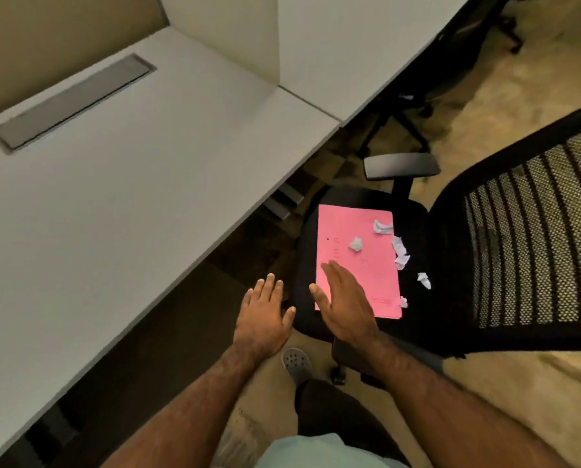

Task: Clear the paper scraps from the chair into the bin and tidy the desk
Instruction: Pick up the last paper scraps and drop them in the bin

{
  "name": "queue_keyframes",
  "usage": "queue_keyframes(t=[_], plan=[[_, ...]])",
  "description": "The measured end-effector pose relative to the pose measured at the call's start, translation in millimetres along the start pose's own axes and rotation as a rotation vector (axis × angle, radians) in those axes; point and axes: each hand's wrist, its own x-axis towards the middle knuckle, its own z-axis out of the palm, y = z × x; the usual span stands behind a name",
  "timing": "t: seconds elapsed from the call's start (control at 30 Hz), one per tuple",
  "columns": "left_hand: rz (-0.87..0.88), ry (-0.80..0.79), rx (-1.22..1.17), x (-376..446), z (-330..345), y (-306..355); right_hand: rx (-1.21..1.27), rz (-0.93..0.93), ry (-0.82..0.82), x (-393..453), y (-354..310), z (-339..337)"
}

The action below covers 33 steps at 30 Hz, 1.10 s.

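We reach both flat, empty hands toward a black office chair (431, 231) beside the white desk (113, 197): the right hand (344, 298) over a pink folder's (356, 265) near corner, perhaps touching it, the left hand (263, 315) short of the seat. Crumpled paper scraps (356, 244) litter folder and seat.
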Motion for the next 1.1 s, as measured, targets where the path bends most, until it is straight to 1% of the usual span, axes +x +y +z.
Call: queue_keyframes(t=[0.13, 0.27, 0.37, 0.53, 0.6, 0.67, 0.7, 0.77, 0.9, 1.03, 1.1], plan=[[0.091, -0.065, 0.026, 44, 13, 37, 0.044, 0.175, 0.053, 7, 52, -10], [0.149, -0.081, 0.032, 86, 28, 63, 0.083, 0.313, 0.080, 17, 98, -10], [0.175, -0.094, 0.040, 115, 41, 76, 0.174, 0.434, 0.143, 26, 130, -8], [0.208, -0.128, 0.093, 159, 67, 86, 0.212, 0.760, 0.267, 41, 190, 0], [0.225, -0.168, 0.119, 176, 79, 90, 0.244, 0.937, 0.248, 46, 215, 6], [0.242, -0.211, 0.150, 193, 92, 95, 0.286, 1.057, 0.159, 49, 235, 14], [0.248, -0.224, 0.163, 202, 98, 97, 0.300, 1.074, 0.113, 50, 243, 19], [0.253, -0.228, 0.180, 219, 109, 101, 0.309, 1.046, 0.056, 53, 256, 32], [0.279, -0.204, 0.170, 248, 127, 112, 0.202, 0.979, -0.006, 57, 271, 57], [0.365, -0.168, 0.179, 272, 139, 121, 0.102, 0.916, 0.050, 59, 283, 66], [0.393, -0.173, 0.199, 280, 143, 123, 0.091, 0.899, 0.143, 63, 288, 65]])
